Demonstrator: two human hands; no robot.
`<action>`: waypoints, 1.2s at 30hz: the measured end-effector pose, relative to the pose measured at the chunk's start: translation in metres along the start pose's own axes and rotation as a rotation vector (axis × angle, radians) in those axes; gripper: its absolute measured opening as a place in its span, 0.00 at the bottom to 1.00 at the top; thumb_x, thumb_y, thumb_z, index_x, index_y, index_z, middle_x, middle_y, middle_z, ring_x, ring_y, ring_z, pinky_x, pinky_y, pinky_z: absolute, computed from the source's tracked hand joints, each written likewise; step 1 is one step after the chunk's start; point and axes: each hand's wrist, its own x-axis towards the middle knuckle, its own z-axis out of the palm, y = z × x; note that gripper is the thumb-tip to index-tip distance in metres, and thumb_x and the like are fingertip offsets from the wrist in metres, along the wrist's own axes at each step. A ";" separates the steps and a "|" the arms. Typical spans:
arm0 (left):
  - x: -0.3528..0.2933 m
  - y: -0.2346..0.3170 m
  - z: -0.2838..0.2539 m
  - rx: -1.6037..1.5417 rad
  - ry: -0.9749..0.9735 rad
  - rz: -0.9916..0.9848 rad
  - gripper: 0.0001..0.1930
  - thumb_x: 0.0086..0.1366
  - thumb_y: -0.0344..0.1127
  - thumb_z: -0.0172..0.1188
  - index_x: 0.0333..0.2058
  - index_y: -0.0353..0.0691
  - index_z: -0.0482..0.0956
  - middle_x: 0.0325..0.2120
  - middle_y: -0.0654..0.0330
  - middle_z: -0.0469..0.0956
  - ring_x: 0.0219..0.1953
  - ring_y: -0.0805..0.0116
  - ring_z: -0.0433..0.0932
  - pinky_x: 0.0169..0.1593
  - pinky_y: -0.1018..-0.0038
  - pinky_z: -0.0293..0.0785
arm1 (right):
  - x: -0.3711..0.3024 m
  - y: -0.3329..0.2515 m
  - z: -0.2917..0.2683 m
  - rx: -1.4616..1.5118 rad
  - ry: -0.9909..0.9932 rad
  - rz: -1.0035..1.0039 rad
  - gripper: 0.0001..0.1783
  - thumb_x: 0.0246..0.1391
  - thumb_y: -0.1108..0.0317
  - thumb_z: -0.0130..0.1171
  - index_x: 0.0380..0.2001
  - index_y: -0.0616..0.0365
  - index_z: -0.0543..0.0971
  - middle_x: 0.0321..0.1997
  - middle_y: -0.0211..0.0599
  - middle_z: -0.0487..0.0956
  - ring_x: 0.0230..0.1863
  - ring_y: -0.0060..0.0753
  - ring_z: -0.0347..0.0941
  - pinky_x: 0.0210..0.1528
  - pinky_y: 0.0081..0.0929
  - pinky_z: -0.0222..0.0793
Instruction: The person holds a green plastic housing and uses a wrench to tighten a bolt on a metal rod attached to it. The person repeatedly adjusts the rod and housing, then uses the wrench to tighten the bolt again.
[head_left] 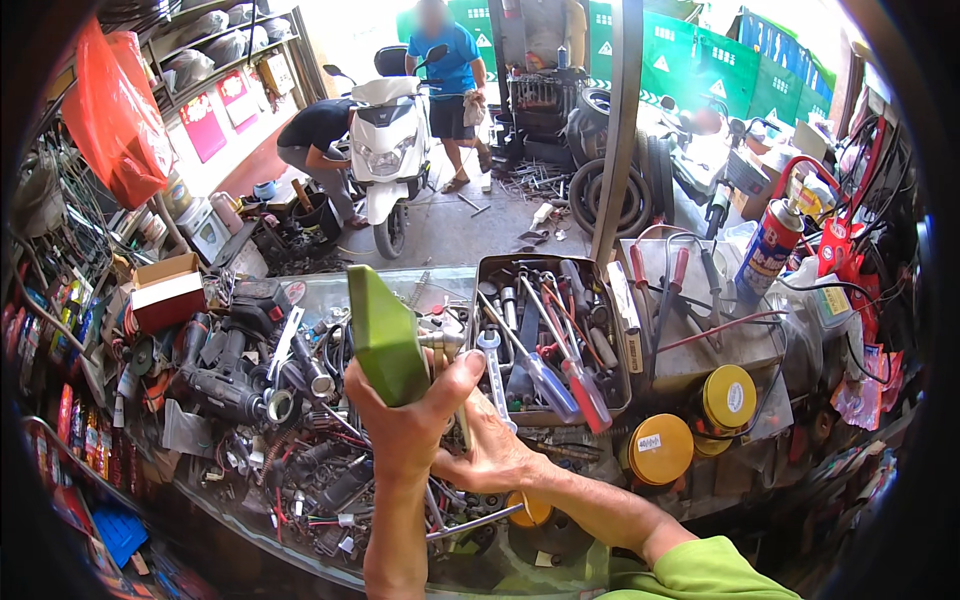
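My left hand [408,425] is closed round a green block-like thing [383,335], held up over the cluttered bench; its exact kind I cannot make out. A small metal fitting [442,343] shows at its right side, close to my fingertips. Just to the right, my right hand [490,455] is curled in against the left, fingers partly hidden behind it; a thin brass-coloured piece shows by its thumb, but what it grips is unclear. Beyond the right hand, a combination wrench [494,375] leans on the edge of an open metal tool tray [553,411].
Screwdrivers [552,385] fill the tray. Yellow round tins [661,449] and a spray can [768,250] stand at right. A power drill [232,385] and loose parts cover the left. Beyond the bench are a white scooter [388,140], a bending person [318,135] and a standing person [452,65].
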 end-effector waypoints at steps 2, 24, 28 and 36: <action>0.000 0.003 -0.001 -0.005 -0.001 0.021 0.11 0.45 0.30 0.73 0.21 0.38 0.76 0.17 0.69 0.76 0.17 0.82 0.71 0.23 0.82 0.67 | 0.001 -0.005 0.001 0.093 -0.015 0.016 0.52 0.40 0.67 0.61 0.66 0.70 0.45 0.65 0.64 0.54 0.68 0.59 0.51 0.69 0.42 0.50; 0.005 -0.014 -0.011 0.053 -0.162 -0.067 0.16 0.47 0.28 0.71 0.35 0.32 0.77 0.21 0.68 0.76 0.20 0.83 0.71 0.26 0.83 0.68 | -0.002 0.015 0.007 -0.040 0.189 -0.088 0.37 0.37 0.68 0.59 0.54 0.71 0.63 0.47 0.63 0.72 0.48 0.64 0.71 0.52 0.43 0.68; 0.004 -0.013 -0.010 0.032 -0.149 -0.083 0.15 0.47 0.28 0.71 0.34 0.32 0.77 0.21 0.68 0.77 0.20 0.83 0.71 0.26 0.83 0.68 | -0.001 0.011 0.006 -0.037 0.212 -0.105 0.35 0.37 0.69 0.59 0.52 0.70 0.66 0.45 0.62 0.73 0.48 0.63 0.71 0.51 0.43 0.68; 0.003 -0.014 -0.011 0.076 -0.152 -0.116 0.17 0.47 0.28 0.70 0.36 0.31 0.77 0.20 0.68 0.76 0.20 0.83 0.71 0.26 0.83 0.68 | -0.001 0.009 0.005 -0.012 0.222 -0.074 0.33 0.37 0.69 0.58 0.51 0.70 0.67 0.41 0.60 0.75 0.42 0.61 0.74 0.47 0.41 0.71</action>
